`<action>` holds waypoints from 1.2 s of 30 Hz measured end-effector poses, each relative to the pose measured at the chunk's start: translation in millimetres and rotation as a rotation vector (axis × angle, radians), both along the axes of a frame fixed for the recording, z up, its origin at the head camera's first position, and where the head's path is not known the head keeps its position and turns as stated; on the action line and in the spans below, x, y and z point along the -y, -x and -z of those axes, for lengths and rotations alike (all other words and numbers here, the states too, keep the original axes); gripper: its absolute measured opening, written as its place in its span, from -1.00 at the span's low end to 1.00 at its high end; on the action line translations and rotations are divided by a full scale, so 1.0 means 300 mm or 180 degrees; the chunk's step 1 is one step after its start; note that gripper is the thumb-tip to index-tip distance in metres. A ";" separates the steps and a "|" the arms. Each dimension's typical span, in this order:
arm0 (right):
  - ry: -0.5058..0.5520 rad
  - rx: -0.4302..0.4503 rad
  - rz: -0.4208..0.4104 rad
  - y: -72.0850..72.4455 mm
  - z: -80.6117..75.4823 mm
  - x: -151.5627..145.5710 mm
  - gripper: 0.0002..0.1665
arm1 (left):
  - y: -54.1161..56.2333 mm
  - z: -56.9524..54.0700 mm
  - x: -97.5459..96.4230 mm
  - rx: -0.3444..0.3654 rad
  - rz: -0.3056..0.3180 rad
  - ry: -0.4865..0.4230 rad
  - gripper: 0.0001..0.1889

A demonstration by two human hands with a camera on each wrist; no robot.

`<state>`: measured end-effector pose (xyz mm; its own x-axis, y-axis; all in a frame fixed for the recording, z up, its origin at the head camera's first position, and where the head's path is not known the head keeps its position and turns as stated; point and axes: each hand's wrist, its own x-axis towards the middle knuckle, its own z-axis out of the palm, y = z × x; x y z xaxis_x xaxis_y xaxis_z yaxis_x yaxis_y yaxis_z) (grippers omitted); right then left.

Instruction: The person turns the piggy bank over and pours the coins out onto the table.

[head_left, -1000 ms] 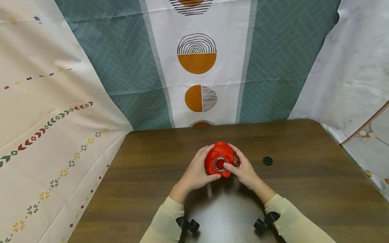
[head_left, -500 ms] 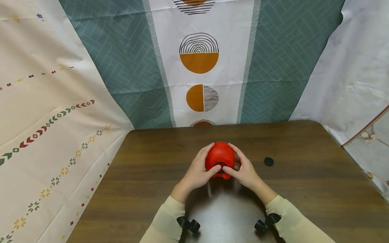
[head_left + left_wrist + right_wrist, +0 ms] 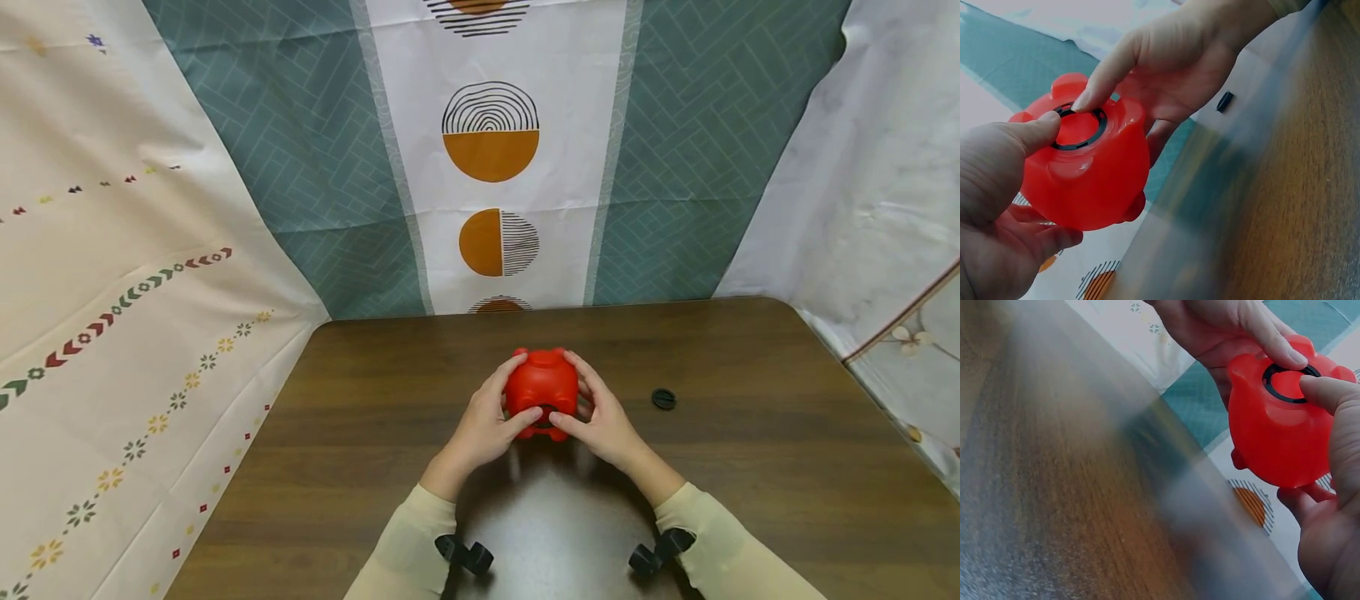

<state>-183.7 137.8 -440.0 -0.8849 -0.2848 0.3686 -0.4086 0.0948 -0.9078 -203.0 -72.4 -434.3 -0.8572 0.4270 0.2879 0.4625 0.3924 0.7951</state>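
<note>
Between both hands is a red piggy bank [image 3: 542,382], a rounded hollow body with stubby bumps. It is held up off the table, and its round opening with a black rim [image 3: 1099,132] faces the person. My left hand [image 3: 482,427] grips its left side, thumb at the rim of the opening. From the other side my right hand [image 3: 607,427] grips it, thumb also at the rim. In the right wrist view, fingers [image 3: 1297,503] curl under the body. A small round black cap [image 3: 663,399] lies on the table to the right, apart from the hands.
The brown wooden table [image 3: 375,467] reaches back to a green and white patterned cloth [image 3: 337,167]. A cream cloth [image 3: 150,333] hangs at the left and a whitish one [image 3: 847,192] at the right. Each sleeve carries a black wrist mount [image 3: 465,554].
The piggy bank has tipped in my hands, so its opening turned from facing the head camera down toward the person. My left thumb moved to the opening's rim. The cap stayed put.
</note>
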 end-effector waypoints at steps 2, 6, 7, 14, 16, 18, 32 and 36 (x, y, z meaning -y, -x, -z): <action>0.0097 0.0087 -0.0075 0.003 0.003 -0.003 -0.02 | 0.000 0.000 0.000 0.0034 0.0026 -0.0138 -0.20; 0.0235 0.0181 -0.0211 0.014 0.013 -0.010 -0.01 | 0.000 0.000 0.001 0.0058 0.0024 -0.0308 -0.21; 0.0246 0.0192 -0.0232 0.018 0.020 -0.012 -0.01 | 0.000 0.001 0.002 0.0051 0.0014 -0.0317 -0.21; 0.0384 0.0202 -0.0332 0.041 0.072 -0.022 -0.05 | -0.004 -0.002 0.008 0.0092 0.0020 -0.0267 -0.22; 0.0367 0.0181 -0.0282 0.042 0.076 -0.020 -0.07 | -0.002 -0.002 0.011 0.0222 0.0099 -0.0364 -0.23; 0.0316 0.0150 -0.0217 0.042 0.077 -0.017 -0.07 | 0.003 -0.001 0.014 0.0382 0.0184 -0.0507 -0.24; 0.0037 0.0422 -0.0132 -0.018 -0.028 -0.017 -0.01 | -0.042 -0.067 0.005 0.0974 0.0450 -0.0997 -0.23; -0.0279 0.0049 0.0011 -0.030 -0.006 -0.029 0.04 | -0.068 -0.068 0.005 0.0678 0.0504 -0.1144 -0.28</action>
<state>-174.7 146.6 -438.1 -0.8913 -0.3122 0.3287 -0.3942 0.1757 -0.9021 -182.7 -74.0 -414.0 -0.8455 0.4628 0.2662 0.3058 0.0111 0.9520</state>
